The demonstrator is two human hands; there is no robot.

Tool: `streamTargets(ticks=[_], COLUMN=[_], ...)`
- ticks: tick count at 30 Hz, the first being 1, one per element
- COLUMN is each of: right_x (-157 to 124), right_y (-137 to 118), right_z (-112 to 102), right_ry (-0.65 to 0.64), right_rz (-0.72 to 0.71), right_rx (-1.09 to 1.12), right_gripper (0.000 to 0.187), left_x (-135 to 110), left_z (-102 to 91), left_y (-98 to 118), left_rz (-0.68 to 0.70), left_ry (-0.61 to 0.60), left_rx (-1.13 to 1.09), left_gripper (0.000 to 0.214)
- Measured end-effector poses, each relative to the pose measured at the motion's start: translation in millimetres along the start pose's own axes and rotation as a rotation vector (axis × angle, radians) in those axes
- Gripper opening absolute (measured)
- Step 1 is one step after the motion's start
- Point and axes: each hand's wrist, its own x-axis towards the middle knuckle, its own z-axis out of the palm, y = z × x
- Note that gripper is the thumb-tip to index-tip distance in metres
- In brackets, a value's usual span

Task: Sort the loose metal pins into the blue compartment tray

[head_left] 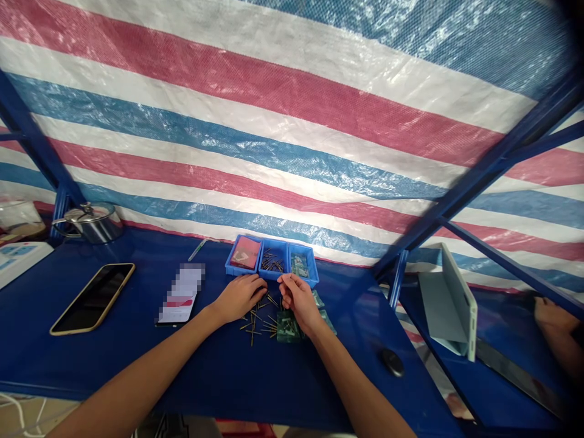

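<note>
Both hands work over loose pins on a blue counter point(137, 340).

The left hand point(238, 297) lies palm down with its fingers curled loosely over the near edge of the pins point(258, 321), which are scattered just below and to the right of it, their long axes pointing every way; whether a pin is pinched under the fingertips cannot be told. The right hand point(298, 299) hovers just beside it, fingers bent toward the thumb as if nipping something small (too tiny to make out), above green packets point(288, 328). Three blue trays point(272, 263) stand right behind both hands, the middle one holding more pins. A phone point(92, 298) lies well to the left.
</note>
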Motion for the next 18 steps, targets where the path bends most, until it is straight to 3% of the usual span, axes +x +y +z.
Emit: streamTargets(ticks=[7,10,13,16,18], right_x=[1.6,0.6,-3.8,-8.3,-9.7], right_y=[-1.9,-1.7,-0.7,0.7,1.4], right_z=[-3.3,-6.7,-8.9,-10.5,-11.9], right_ry=[0.012,0.037,0.002,-0.087,-0.146], right_rz=[-0.086,-0.253,-0.434,-0.499,-0.508], right_rx=[-0.085,-0.393,-0.864,-1.242,-1.351], right_gripper=[0.038,0.029,0.020,0.021,0.020], left_x=[-0.2,-0.5,-0.6,-0.4,-0.2], left_z=[0.4,-0.2,-2.2,-3.6,-3.5], left_y=[-0.9,-0.9,0.8,2.6,3.0], left_rz=[0.000,0.000,-0.004,-0.011,-0.014], left_ry=[-0.005,-0.001,-0.009,-0.014,-0.014], left_rx=[-0.007,-0.003,0.001,-0.006,-0.008], left_gripper=[0.027,0.028,0.026,0.024,0.023])
